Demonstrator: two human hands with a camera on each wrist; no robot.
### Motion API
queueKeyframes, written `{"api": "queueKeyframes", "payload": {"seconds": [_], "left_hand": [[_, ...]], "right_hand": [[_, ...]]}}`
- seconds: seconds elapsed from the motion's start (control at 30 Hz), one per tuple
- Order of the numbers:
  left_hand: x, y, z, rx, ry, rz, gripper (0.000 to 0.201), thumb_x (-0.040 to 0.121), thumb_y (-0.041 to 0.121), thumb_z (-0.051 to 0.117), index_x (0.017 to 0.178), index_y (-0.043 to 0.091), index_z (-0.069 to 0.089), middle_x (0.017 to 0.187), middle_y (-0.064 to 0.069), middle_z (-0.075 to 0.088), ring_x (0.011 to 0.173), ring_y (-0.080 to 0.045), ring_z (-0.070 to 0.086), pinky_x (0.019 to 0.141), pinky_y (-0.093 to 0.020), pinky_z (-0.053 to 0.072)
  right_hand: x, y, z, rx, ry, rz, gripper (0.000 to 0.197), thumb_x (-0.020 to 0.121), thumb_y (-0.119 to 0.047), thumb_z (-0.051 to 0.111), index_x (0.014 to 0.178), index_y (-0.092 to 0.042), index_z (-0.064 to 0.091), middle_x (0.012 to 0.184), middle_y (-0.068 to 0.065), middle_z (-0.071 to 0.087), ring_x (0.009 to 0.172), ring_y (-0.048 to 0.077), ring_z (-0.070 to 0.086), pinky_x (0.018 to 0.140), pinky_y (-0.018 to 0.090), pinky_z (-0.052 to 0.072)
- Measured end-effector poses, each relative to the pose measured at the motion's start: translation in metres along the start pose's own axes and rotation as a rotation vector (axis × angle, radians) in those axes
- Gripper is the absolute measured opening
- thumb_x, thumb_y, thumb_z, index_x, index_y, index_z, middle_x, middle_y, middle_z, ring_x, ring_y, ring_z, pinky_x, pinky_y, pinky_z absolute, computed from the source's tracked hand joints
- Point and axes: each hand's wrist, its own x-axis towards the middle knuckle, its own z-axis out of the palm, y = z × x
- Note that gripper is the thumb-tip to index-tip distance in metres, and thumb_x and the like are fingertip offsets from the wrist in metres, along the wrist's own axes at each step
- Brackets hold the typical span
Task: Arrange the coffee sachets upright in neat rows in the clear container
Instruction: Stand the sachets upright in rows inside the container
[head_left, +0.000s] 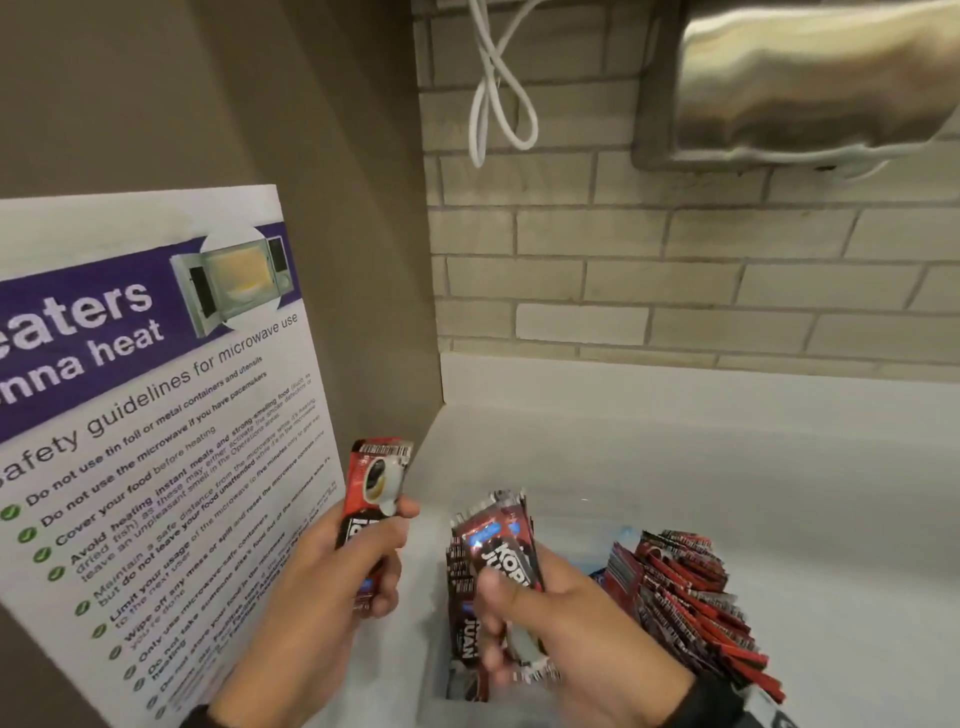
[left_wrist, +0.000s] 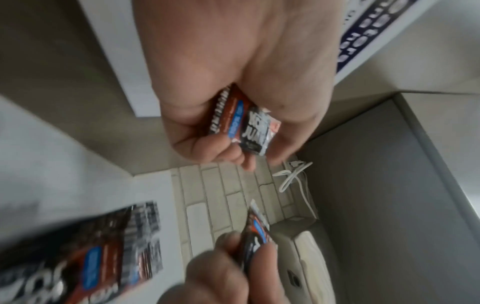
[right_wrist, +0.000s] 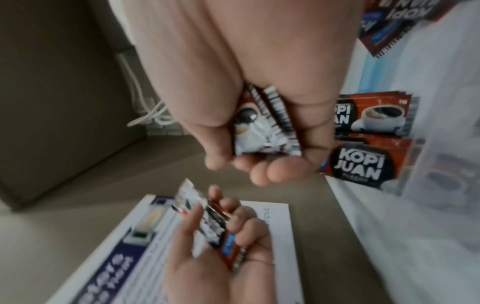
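In left hand (head_left: 332, 577): sachet (head_left: 375, 499), upright.

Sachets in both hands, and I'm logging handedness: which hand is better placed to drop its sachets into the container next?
Probably the right hand: its bundle of sachets hangs right over the clear container, beside the row of sachets. The left hand holds its sachets off by the poster.

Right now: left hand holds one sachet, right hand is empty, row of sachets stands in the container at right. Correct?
Not quite: the right hand is not empty. The head view shows it gripping a bunch of Kopi Juan sachets. The rest holds: the left hand holds a sachet, and a row of sachets stands at right.
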Motion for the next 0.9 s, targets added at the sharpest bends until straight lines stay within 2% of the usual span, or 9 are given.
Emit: {"api": "queueKeyframes", "payload": {"seconds": [0.1, 0.2, 0.3, 0.4, 0.47, 0.6, 0.7, 0.8, 0.9], "left_hand": [[-0.003, 0.002, 0.004, -0.235, -0.031, -0.063, 0.030, 0.062, 0.013, 0.055, 0.087, 0.000, 0.066, 0.066, -0.011, 0.051, 0.042, -0.015, 0.042, 0.035, -0.021, 0.033], [-0.005, 0.002, 0.011, -0.266, -0.045, -0.073, 0.028, 0.082, 0.009, 0.040, 0.089, -0.001, 0.065, 0.065, -0.014, 0.053, 0.043, -0.017, 0.046, 0.036, -0.024, 0.038], [-0.006, 0.000, 0.018, -0.211, -0.044, -0.056, 0.024, 0.091, 0.007, 0.041, 0.096, 0.001, 0.063, 0.063, -0.013, 0.057, 0.047, -0.019, 0.055, 0.039, -0.028, 0.046], [-0.007, 0.000, 0.023, -0.155, -0.055, -0.035, 0.023, 0.080, 0.012, 0.054, 0.101, 0.003, 0.061, 0.069, -0.012, 0.065, 0.055, -0.021, 0.065, 0.045, -0.033, 0.055], [-0.008, -0.001, 0.027, -0.125, -0.045, -0.032, 0.021, 0.084, 0.009, 0.055, 0.103, 0.006, 0.061, 0.074, -0.013, 0.068, 0.062, -0.023, 0.070, 0.048, -0.032, 0.057], [-0.009, -0.001, 0.032, -0.127, -0.021, -0.020, 0.021, 0.084, 0.010, 0.057, 0.105, 0.010, 0.062, 0.081, -0.010, 0.073, 0.073, -0.026, 0.073, 0.049, -0.028, 0.056], [-0.010, -0.001, 0.034, -0.112, -0.020, -0.004, 0.026, 0.075, 0.016, 0.061, 0.101, 0.012, 0.062, 0.077, -0.008, 0.072, 0.069, -0.023, 0.072, 0.048, -0.026, 0.054], [-0.009, -0.002, 0.033, -0.069, -0.002, 0.024, 0.027, 0.068, 0.018, 0.065, 0.094, 0.011, 0.060, 0.066, -0.005, 0.067, 0.056, -0.019, 0.067, 0.044, -0.022, 0.050], [-0.007, -0.002, 0.026, 0.025, -0.004, 0.081, 0.029, 0.065, 0.019, 0.069, 0.091, 0.007, 0.064, 0.065, -0.008, 0.066, 0.048, -0.016, 0.059, 0.040, -0.020, 0.041]], "right_hand": [[0.002, -0.011, -0.002, 0.420, -0.049, -0.001, 0.028, 0.075, -0.015, 0.077, 0.093, -0.006, 0.058, 0.063, 0.007, 0.047, 0.048, 0.017, 0.044, 0.043, 0.025, 0.037], [0.006, -0.019, -0.008, 0.643, -0.157, -0.015, 0.028, 0.063, -0.011, 0.067, 0.090, -0.006, 0.062, 0.067, 0.009, 0.045, 0.051, 0.020, 0.044, 0.048, 0.029, 0.039], [0.007, -0.023, -0.010, 0.635, -0.136, -0.063, 0.029, 0.062, -0.009, 0.063, 0.091, -0.007, 0.061, 0.069, 0.010, 0.046, 0.055, 0.022, 0.046, 0.051, 0.033, 0.043], [0.007, -0.026, -0.009, 0.571, -0.022, -0.082, 0.024, 0.068, -0.002, 0.056, 0.091, -0.008, 0.056, 0.069, 0.010, 0.049, 0.055, 0.022, 0.049, 0.051, 0.032, 0.048], [0.007, -0.029, -0.009, 0.552, 0.035, -0.090, 0.016, 0.076, -0.005, 0.048, 0.091, -0.008, 0.052, 0.067, 0.008, 0.050, 0.056, 0.020, 0.047, 0.052, 0.031, 0.047], [0.008, -0.033, -0.007, 0.534, 0.082, -0.065, 0.012, 0.076, -0.012, 0.049, 0.087, -0.010, 0.049, 0.064, 0.005, 0.046, 0.052, 0.016, 0.041, 0.050, 0.028, 0.040], [0.009, -0.035, -0.005, 0.501, 0.117, -0.043, 0.012, 0.080, -0.021, 0.054, 0.088, -0.012, 0.051, 0.061, 0.003, 0.043, 0.047, 0.014, 0.039, 0.047, 0.025, 0.037], [0.010, -0.036, -0.004, 0.477, 0.148, -0.044, 0.025, 0.085, -0.038, 0.054, 0.086, -0.013, 0.055, 0.059, 0.002, 0.044, 0.045, 0.013, 0.039, 0.047, 0.024, 0.036], [0.011, -0.036, -0.007, 0.477, 0.116, -0.049, 0.040, 0.075, -0.052, 0.063, 0.084, -0.012, 0.060, 0.061, 0.002, 0.045, 0.046, 0.012, 0.041, 0.046, 0.023, 0.039]]}}
